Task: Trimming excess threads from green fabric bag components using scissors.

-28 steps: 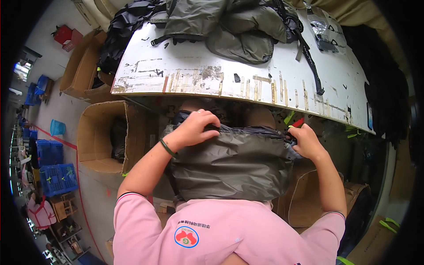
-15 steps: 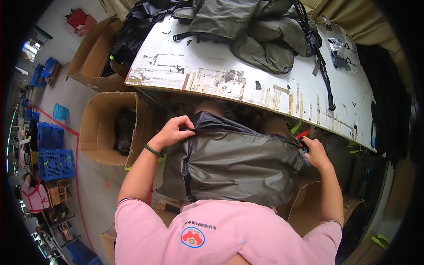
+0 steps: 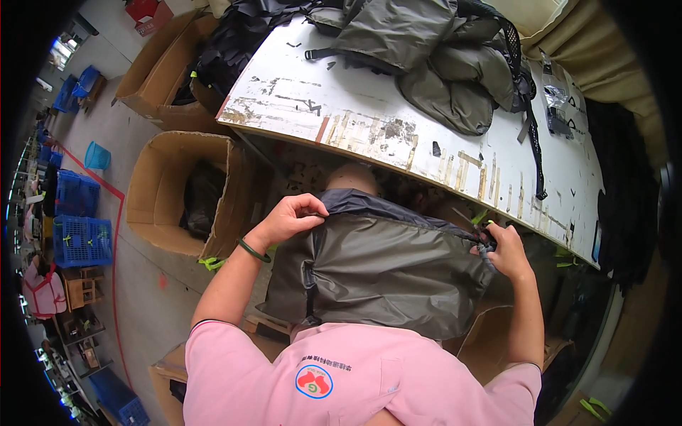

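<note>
**Olive fabric piece (image 3: 398, 277) on the lap, both hands at its top edge**

From where I stand: the piece is across the seated person's lap, just below the near edge of the white bench (image 3: 270, 117). Shiny, creased, dark band (image 3: 387, 211) along the top, dark vertical strip (image 3: 310, 284) near its left side.

Left hand (image 3: 284, 221): at the top left corner, thumb and fingers pinching the dark edge. Green band (image 3: 253, 250) on that wrist.

Right hand (image 3: 509, 254): at the top right corner, fingers curled in. Small grey item (image 3: 486, 255) against them; can't tell what it is, or whether the fingers pinch cloth too.

Bench: olive fabric heap (image 3: 455, 64) at the far side, black strap (image 3: 536, 153) trailing off it toward the near edge. Open cardboard box (image 3: 153, 202) left of the knees, dark bundle (image 3: 204, 201) inside.
</note>
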A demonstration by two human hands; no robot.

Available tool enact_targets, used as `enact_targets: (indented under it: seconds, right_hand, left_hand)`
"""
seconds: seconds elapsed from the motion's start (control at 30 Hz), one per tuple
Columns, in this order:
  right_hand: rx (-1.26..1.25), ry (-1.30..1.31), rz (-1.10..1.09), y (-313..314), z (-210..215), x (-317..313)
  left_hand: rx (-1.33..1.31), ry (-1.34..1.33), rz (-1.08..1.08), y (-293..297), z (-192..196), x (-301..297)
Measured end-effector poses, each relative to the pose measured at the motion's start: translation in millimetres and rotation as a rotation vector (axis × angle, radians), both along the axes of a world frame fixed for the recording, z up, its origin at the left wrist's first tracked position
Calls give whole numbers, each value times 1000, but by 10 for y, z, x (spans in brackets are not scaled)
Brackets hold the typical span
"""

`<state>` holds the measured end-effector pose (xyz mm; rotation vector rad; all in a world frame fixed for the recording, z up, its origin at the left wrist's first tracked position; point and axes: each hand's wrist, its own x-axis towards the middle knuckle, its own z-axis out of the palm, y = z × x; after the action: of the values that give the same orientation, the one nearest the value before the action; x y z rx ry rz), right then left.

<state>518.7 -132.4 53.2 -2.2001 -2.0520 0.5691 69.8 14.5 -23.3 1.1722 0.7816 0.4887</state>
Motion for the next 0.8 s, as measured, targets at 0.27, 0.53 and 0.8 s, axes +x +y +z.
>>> enact_targets:
  seconds: [0.27, 0.53, 0.8]
  right_hand:
    - [242, 80, 474, 538, 4, -983]
    - [230, 8, 553, 810, -85, -1551]
    - [177, -1, 597, 959, -59, -1714]
  left_hand:
    - [178, 148, 66, -106, -174, -128]
    - [-23, -83, 180, -251, -100, -138]
    - [-176, -210, 217, -304, -90, -202]
